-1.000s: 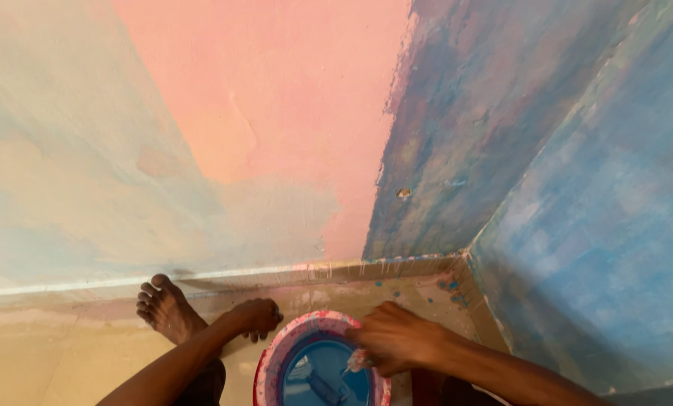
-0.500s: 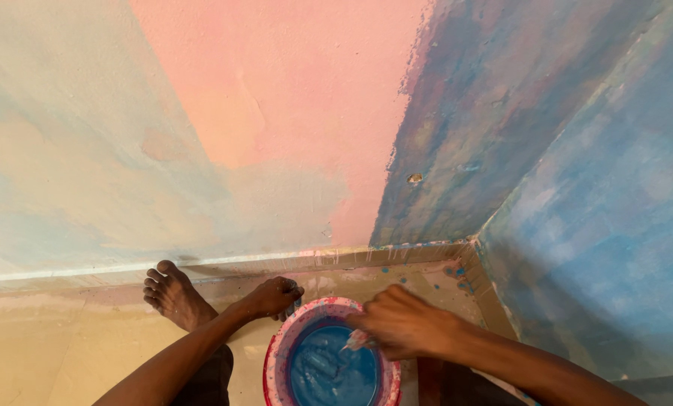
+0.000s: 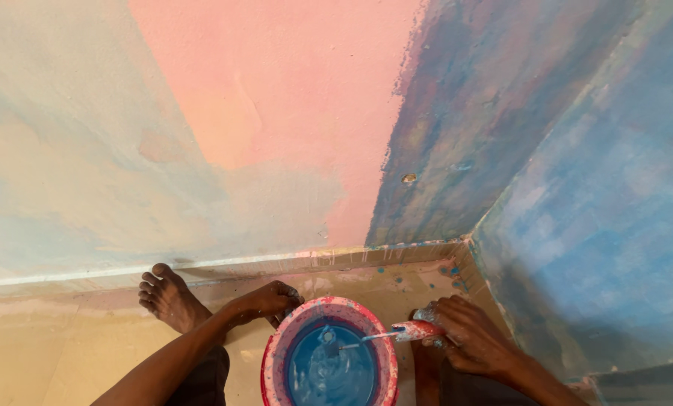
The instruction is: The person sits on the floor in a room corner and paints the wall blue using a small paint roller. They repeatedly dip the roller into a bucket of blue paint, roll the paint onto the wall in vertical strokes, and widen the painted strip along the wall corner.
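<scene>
Walls [image 3: 276, 113] half pink, half blue rise beyond the red bucket [image 3: 329, 361] of blue paint on the floor, whose rim the left hand [image 3: 265, 301] now grips, while the right hand [image 3: 468, 338], closed on a paint-caked handle [image 3: 415, 329], has seemingly swung its tool over the paint.

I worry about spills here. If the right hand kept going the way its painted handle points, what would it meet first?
Probably the blue paint inside the bucket: the right hand aims its handle leftward over the rim. Beyond lies the left hand, though depth is unclear.
</scene>
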